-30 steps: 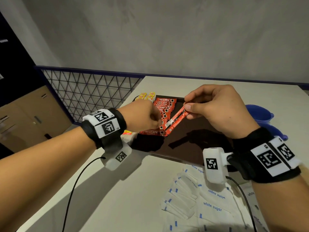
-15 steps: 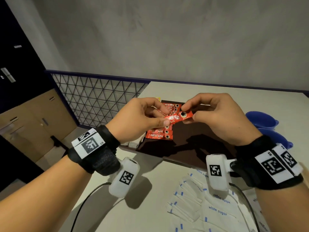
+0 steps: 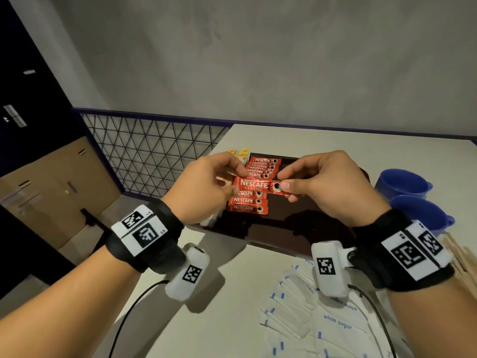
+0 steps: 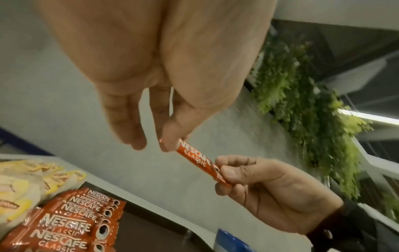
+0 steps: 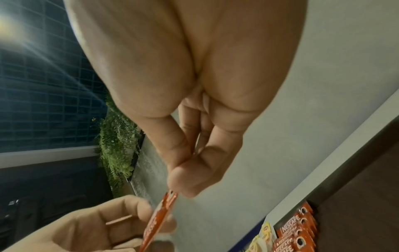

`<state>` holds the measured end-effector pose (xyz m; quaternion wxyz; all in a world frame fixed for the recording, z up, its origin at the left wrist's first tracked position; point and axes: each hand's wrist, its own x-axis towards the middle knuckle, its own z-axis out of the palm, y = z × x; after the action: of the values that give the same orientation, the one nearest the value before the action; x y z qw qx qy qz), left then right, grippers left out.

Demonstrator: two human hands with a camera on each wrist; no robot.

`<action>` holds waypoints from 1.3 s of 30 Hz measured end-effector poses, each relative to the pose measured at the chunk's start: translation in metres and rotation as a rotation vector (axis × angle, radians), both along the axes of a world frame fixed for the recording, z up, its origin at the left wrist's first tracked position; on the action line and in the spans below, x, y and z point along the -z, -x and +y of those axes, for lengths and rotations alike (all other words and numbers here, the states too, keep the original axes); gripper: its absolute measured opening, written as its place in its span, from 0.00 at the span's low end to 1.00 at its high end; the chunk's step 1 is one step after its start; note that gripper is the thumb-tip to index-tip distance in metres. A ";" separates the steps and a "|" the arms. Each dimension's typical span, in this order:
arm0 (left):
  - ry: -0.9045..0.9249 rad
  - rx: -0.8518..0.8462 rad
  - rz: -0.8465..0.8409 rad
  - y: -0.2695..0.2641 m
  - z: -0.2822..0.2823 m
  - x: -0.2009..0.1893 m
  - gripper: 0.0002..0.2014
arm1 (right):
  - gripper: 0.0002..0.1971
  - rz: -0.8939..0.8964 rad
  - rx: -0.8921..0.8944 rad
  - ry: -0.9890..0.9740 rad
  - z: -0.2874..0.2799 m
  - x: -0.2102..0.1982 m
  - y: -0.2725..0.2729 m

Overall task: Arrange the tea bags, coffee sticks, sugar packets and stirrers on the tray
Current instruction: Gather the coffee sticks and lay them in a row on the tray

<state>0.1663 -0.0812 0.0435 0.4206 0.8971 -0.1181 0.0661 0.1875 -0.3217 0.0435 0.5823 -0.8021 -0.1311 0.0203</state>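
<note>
Both hands hold one red Nescafe coffee stick (image 3: pixel 254 185) level above the dark tray (image 3: pixel 291 223). My left hand (image 3: pixel 236 182) pinches its left end and my right hand (image 3: pixel 283 182) pinches its right end. The left wrist view shows the same coffee stick (image 4: pixel 195 157) between the left hand (image 4: pixel 170 142) and the right hand (image 4: pixel 222 173). In the right wrist view the stick (image 5: pixel 159 220) hangs from the right hand (image 5: pixel 178 191). A row of coffee sticks (image 3: pixel 249 202) lies on the tray's left side. Yellow tea bags (image 3: pixel 242 153) sit at its far left corner.
White sugar packets (image 3: pixel 335 324) lie spread on the table (image 3: pixel 206 319) near me, right of centre. Two blue cups (image 3: pixel 402 183) stand right of the tray. Wooden stirrers (image 3: pixel 462 257) lie at the right edge. A mesh railing (image 3: pixel 154 153) borders the table's left side.
The coffee stick has turned from a diagonal tilt to level and label-up, and both hands have lifted it a little above the row on the tray. The head view has shifted upward.
</note>
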 end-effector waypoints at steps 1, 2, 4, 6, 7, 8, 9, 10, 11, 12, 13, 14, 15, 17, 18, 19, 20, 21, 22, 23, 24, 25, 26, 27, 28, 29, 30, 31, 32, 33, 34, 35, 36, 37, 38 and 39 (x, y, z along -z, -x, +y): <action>-0.068 0.002 -0.024 0.001 -0.002 0.000 0.15 | 0.04 0.008 0.003 -0.015 0.001 0.001 0.000; -0.138 0.010 -0.054 0.002 -0.005 -0.001 0.15 | 0.05 0.013 0.003 -0.031 0.002 0.002 -0.001; -0.282 0.025 -0.151 0.006 -0.014 -0.005 0.13 | 0.05 0.013 -0.002 -0.051 0.003 0.002 -0.001; -0.367 0.032 -0.229 0.007 -0.021 -0.009 0.09 | 0.05 0.008 -0.006 -0.053 0.003 0.002 -0.001; -0.379 0.039 -0.237 0.007 -0.023 -0.010 0.08 | 0.05 0.005 -0.004 -0.049 0.003 0.002 -0.001; -0.386 0.046 -0.230 0.006 -0.024 -0.011 0.08 | 0.04 -0.001 0.003 -0.044 0.003 0.002 -0.001; -0.394 0.052 -0.210 0.004 -0.025 -0.012 0.08 | 0.04 -0.010 0.019 -0.043 0.002 0.002 -0.001; -0.405 0.059 -0.180 0.001 -0.024 -0.012 0.09 | 0.04 -0.026 0.044 -0.041 0.001 0.001 -0.002; -0.417 0.067 -0.130 -0.003 -0.023 -0.011 0.09 | 0.03 -0.050 0.074 -0.029 -0.001 0.001 -0.003; -0.437 0.076 -0.060 -0.007 -0.021 -0.009 0.10 | 0.02 -0.076 0.106 -0.004 -0.002 0.000 -0.004; -0.467 0.087 0.017 -0.012 -0.019 -0.005 0.09 | 0.01 -0.097 0.129 0.023 -0.004 -0.001 -0.004; -0.505 0.097 0.086 -0.018 -0.017 -0.001 0.08 | 0.01 -0.110 0.143 0.045 -0.006 -0.002 -0.005; -0.537 0.106 0.140 -0.023 -0.015 0.005 0.07 | 0.01 -0.113 0.148 0.059 -0.008 -0.003 -0.006; -0.587 0.113 0.207 -0.033 -0.012 0.014 0.05 | 0.02 -0.101 0.140 0.074 -0.010 -0.005 -0.006; -0.627 0.110 0.211 -0.037 -0.012 0.018 0.05 | 0.02 -0.097 0.132 0.086 -0.010 -0.006 -0.006; -0.672 0.104 0.207 -0.041 -0.013 0.021 0.05 | 0.02 -0.097 0.121 0.101 -0.010 -0.006 -0.006; -0.706 0.094 0.208 -0.045 -0.014 0.023 0.06 | 0.02 -0.096 0.108 0.114 -0.009 -0.006 -0.006; -0.729 0.085 0.216 -0.048 -0.016 0.024 0.07 | 0.02 -0.095 0.095 0.122 -0.008 -0.006 -0.005; -0.749 0.082 0.218 -0.051 -0.017 0.025 0.07 | 0.02 -0.093 0.085 0.128 -0.008 -0.006 -0.005; -0.768 0.086 0.214 -0.053 -0.019 0.026 0.07 | 0.02 -0.092 0.079 0.132 -0.007 -0.007 -0.004; -0.778 0.095 0.206 -0.055 -0.020 0.026 0.07 | 0.02 -0.090 0.075 0.136 -0.008 -0.007 -0.004; -0.784 0.107 0.197 -0.057 -0.021 0.026 0.06 | 0.02 -0.090 0.073 0.137 -0.008 -0.008 -0.003; -0.790 0.115 0.191 -0.058 -0.021 0.027 0.06 | 0.02 -0.089 0.071 0.136 -0.009 -0.009 -0.003; -0.797 0.117 0.184 -0.059 -0.021 0.027 0.06 | 0.02 -0.091 0.071 0.133 -0.009 -0.010 -0.002; -0.802 0.112 0.176 -0.060 -0.022 0.028 0.06 | 0.02 -0.095 0.074 0.130 -0.010 -0.010 -0.002; -0.805 0.102 0.172 -0.062 -0.022 0.029 0.06 | 0.03 -0.101 0.078 0.129 -0.011 -0.011 -0.002; -0.809 0.090 0.173 -0.063 -0.021 0.030 0.07 | 0.03 -0.105 0.082 0.129 -0.011 -0.011 -0.002; -0.815 0.080 0.176 -0.064 -0.021 0.031 0.07 | 0.02 -0.108 0.085 0.130 -0.012 -0.012 -0.002; -0.819 0.073 0.179 -0.065 -0.020 0.032 0.07 | 0.02 -0.109 0.085 0.132 -0.012 -0.012 -0.002; -0.817 0.071 0.184 -0.065 -0.019 0.033 0.07 | 0.02 -0.109 0.085 0.134 -0.012 -0.012 -0.003; -0.809 0.071 0.185 -0.065 -0.019 0.033 0.07 | 0.02 -0.108 0.085 0.137 -0.012 -0.012 -0.002; -0.800 0.070 0.183 -0.065 -0.019 0.033 0.08 | 0.02 -0.108 0.084 0.141 -0.012 -0.012 -0.002; -0.795 0.069 0.178 -0.065 -0.019 0.033 0.08 | 0.02 -0.108 0.081 0.144 -0.012 -0.012 -0.002; -0.791 0.069 0.176 -0.065 -0.019 0.033 0.08 | 0.02 -0.108 0.077 0.147 -0.011 -0.012 -0.002; -0.783 0.070 0.174 -0.064 -0.018 0.032 0.08 | 0.02 -0.107 0.073 0.150 -0.011 -0.013 -0.001; -0.764 0.074 0.173 -0.062 -0.018 0.030 0.08 | 0.02 -0.108 0.067 0.158 -0.010 -0.014 0.000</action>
<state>0.2279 -0.0988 0.0135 0.0668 0.9865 -0.1305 -0.0734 0.1874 -0.3315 0.0578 0.5095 -0.8495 -0.1335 -0.0320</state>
